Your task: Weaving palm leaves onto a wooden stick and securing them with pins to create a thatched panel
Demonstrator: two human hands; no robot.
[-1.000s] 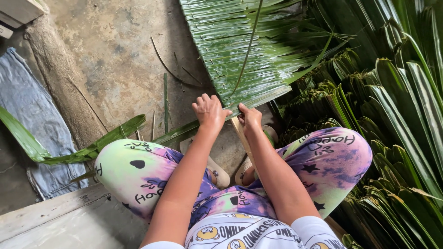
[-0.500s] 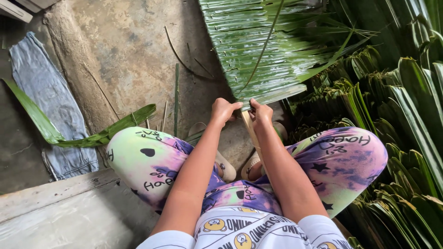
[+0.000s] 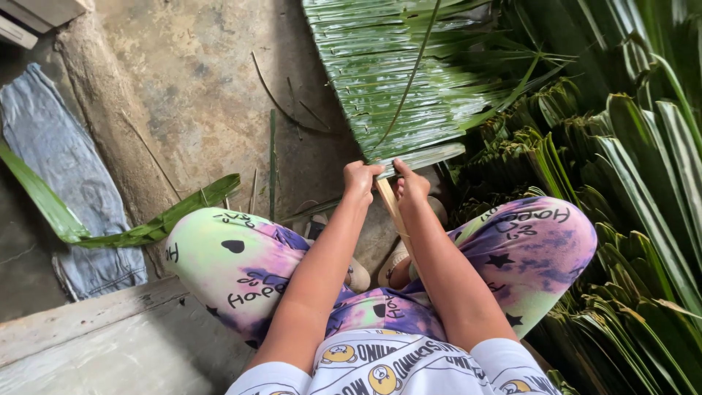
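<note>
Bare concrete floor [image 3: 205, 95] lies open to the left; stacked palm leaves [image 3: 629, 183] crowd the right. The woven leaf panel [image 3: 395, 80] runs lengthwise away, its near edge at centre. Left hand [image 3: 360, 179] and right hand [image 3: 411, 183] pinch that edge, beside the pale stick [image 3: 389, 208].

left hand [image 3: 360, 178]: fingers curled, pinching | right hand [image 3: 411, 183]: pinching (just beside left) | both forearms extended forward

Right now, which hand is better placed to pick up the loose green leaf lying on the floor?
Probably the left hand: the loose leaf lies on its side, past the left knee. The right hand sits by the wooden slat, farther away.
</note>
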